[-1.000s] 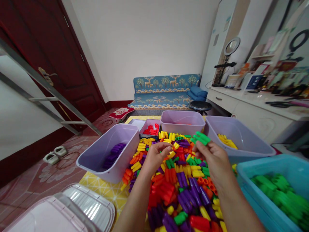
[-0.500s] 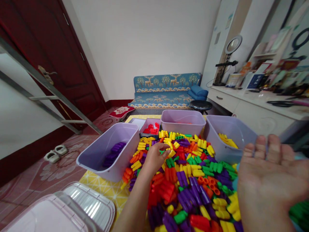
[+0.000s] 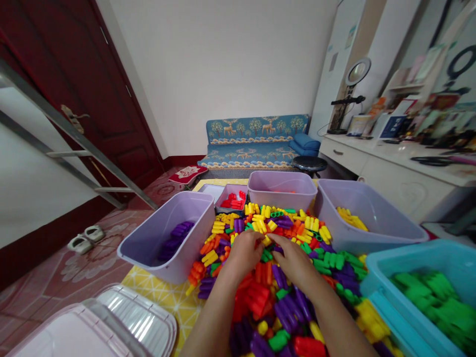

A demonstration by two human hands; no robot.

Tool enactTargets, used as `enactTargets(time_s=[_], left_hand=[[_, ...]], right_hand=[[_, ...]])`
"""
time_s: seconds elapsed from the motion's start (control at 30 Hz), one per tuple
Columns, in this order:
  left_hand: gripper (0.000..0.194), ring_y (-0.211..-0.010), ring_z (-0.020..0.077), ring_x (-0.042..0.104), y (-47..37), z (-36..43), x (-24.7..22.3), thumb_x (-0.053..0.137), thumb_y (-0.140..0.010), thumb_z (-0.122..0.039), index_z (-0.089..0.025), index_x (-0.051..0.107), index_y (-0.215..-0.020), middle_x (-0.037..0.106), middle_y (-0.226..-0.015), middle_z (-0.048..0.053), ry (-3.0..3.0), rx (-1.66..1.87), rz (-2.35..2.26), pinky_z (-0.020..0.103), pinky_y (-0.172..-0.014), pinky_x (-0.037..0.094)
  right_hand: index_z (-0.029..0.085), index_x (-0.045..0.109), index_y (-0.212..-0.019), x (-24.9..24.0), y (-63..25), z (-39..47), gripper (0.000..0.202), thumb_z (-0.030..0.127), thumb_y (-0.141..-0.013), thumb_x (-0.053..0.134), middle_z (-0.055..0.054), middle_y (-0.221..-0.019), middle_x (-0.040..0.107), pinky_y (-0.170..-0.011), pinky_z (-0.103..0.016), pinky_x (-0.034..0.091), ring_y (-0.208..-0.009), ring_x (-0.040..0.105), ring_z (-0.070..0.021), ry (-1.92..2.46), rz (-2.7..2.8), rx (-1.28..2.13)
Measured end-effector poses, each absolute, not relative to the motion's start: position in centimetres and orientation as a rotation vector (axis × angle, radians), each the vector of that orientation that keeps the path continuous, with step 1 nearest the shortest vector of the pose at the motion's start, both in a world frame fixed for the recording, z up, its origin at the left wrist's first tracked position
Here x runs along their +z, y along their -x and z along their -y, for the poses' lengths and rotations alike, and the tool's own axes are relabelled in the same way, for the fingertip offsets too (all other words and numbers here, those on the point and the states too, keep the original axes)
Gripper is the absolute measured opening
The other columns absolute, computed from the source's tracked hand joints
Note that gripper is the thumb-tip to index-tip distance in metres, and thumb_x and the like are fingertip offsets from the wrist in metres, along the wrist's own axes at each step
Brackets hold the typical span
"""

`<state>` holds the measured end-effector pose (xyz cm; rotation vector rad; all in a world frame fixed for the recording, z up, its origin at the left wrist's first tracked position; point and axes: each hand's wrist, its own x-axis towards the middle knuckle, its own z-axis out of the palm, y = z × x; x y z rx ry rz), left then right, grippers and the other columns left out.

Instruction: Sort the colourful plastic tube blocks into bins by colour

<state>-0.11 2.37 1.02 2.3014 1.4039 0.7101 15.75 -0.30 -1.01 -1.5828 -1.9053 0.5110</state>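
Observation:
A heap of ribbed plastic building blocks (image 3: 260, 297) in red, yellow, green, purple and orange covers the table. Over its middle, my left hand (image 3: 244, 252) has its fingers curled in, the tips at a small yellow block (image 3: 267, 241). My right hand (image 3: 292, 254) meets it from the other side, fingers bent and tips at the same block. The backs of both hands partly hide the fingertips. More yellow blocks (image 3: 260, 225) lie just beyond the hands.
Purple blocks lie in the left lilac bin (image 3: 130, 248). A small box (image 3: 219, 204) of red pieces, a middle bin (image 3: 282, 198) and a right bin (image 3: 394, 218) with yellow blocks stand behind. A turquoise bin (image 3: 383, 287) holds green blocks. Lids (image 3: 137, 317) lie front left.
My right hand, raised palm-up at the right before, has come down to the middle of the heap beside my left hand. The turquoise bin is now uncovered. My left hand has barely moved.

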Motion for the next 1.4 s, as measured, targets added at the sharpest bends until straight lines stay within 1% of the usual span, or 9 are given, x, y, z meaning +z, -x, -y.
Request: enactTargets(time_s=[0.2, 0.4, 0.6, 0.73, 0.83, 0.97, 1.1, 1.23, 1.4], left_hand=[[0.02, -0.087, 0.0186, 0.06, -0.1, -2.3, 1.3, 0.054, -0.077, -0.009, -0.016, 0.065, -0.092, 0.066, -0.09, 0.005, -2.248, 0.891, -1.236, 0.028, -0.078, 0.045], [0.019, -0.091, 0.0185, 0.059, -0.5, -1.8, 2.4, 0.047, -0.084, -0.01, -0.017, 0.06, -0.097, 0.065, -0.096, 0.006, -2.211, 1.061, -1.119, 0.028, -0.079, 0.044], [0.018, -0.096, 0.0179, 0.058, -0.6, -1.2, 3.4, 0.047, -0.087, -0.016, -0.018, 0.059, -0.101, 0.061, -0.104, 0.007, -2.043, 1.178, -1.004, 0.029, -0.082, 0.047], [0.03, -0.092, 0.0174, 0.06, -0.5, -1.1, 3.8, 0.052, -0.086, -0.022, -0.019, 0.055, -0.116, 0.06, -0.116, 0.009, -1.854, 1.182, -0.94, 0.029, -0.078, 0.051], [0.033, -0.103, 0.0193, 0.059, -0.4, -1.0, 4.2, 0.051, -0.087, -0.022, -0.02, 0.055, -0.119, 0.058, -0.122, 0.01, -1.916, 1.213, -0.882, 0.031, -0.087, 0.05], [0.045, -0.132, 0.0232, 0.037, -0.4, -0.7, 4.9, 0.045, -0.088, -0.017, -0.028, 0.048, -0.131, 0.043, -0.142, 0.005, -2.3, 1.217, -1.049, 0.042, -0.109, 0.031], [0.064, -0.143, 0.0288, 0.002, -0.6, -0.2, 4.8, 0.05, -0.083, -0.015, -0.032, 0.031, -0.142, 0.015, -0.155, 0.003, -2.575, 0.998, -1.41, 0.056, -0.113, 0.009], [0.075, -0.141, 0.0373, -0.009, -0.9, -0.4, 3.6, 0.062, -0.075, -0.018, -0.031, 0.03, -0.142, 0.004, -0.157, 0.008, -2.528, 0.785, -1.611, 0.065, -0.108, 0.009], [0.077, -0.14, 0.0399, -0.01, -0.9, -0.6, 3.0, 0.065, -0.072, -0.019, -0.029, 0.032, -0.142, 0.003, -0.156, 0.011, -2.43, 0.667, -1.699, 0.066, -0.106, 0.012]], right_hand=[[0.021, 0.064, -0.106, 1.4, -16.4, 0.5, 0.03, 0.024, -0.076, 0.058, -0.005, -0.101, 0.07, -0.084, -0.036, 0.049, -0.091, 0.065, -0.0217, 1.536, 1.776, 0.537], [0.025, 0.06, -0.118, 2.4, -16.6, 0.6, 0.039, 0.028, -0.079, 0.056, -0.005, -0.122, 0.062, -0.095, -0.04, 0.043, -0.11, 0.057, -0.0231, 1.395, 1.705, 0.489], [0.021, 0.061, -0.104, 2.3, -16.2, 0.5, 0.03, 0.026, -0.074, 0.061, -0.005, -0.098, 0.068, -0.072, -0.032, 0.052, -0.08, 0.065, -0.0188, 1.284, 1.461, 0.687], [0.022, 0.058, -0.103, 2.8, -15.9, 0.8, 0.029, 0.022, -0.075, 0.06, -0.004, -0.101, 0.067, -0.078, -0.031, 0.053, -0.088, 0.066, -0.0183, 1.086, 1.364, 0.772], [0.023, 0.057, -0.104, 3.3, -15.6, 1.2, 0.028, 0.021, -0.076, 0.06, -0.005, -0.102, 0.067, -0.08, -0.032, 0.052, -0.089, 0.066, -0.0184, 1.063, 1.345, 0.749], [0.021, 0.059, -0.101, 3.4, -15.6, 1.3, 0.025, 0.026, -0.076, 0.061, -0.007, -0.109, 0.066, -0.082, -0.033, 0.051, -0.092, 0.064, -0.0192, 1.084, 1.288, 0.667], [0.019, 0.062, -0.09, 2.8, -16.9, 0.7, 0.021, 0.031, -0.072, 0.063, -0.007, -0.091, 0.069, -0.069, -0.032, 0.052, -0.075, 0.065, -0.019, 1.274, 1.343, 0.648], [0.018, 0.066, -0.081, 2.8, -19.0, 0.4, 0.021, 0.031, -0.065, 0.069, -0.004, -0.076, 0.068, -0.065, -0.033, 0.051, -0.066, 0.064, -0.0191, 1.425, 1.367, 0.716], [0.02, 0.061, -0.093, 3.8, -20.2, 0.3, 0.03, 0.037, -0.07, 0.07, -0.003, -0.092, 0.067, -0.085, -0.037, 0.05, -0.088, 0.066, -0.0182, 1.002, 0.756, 0.564]])
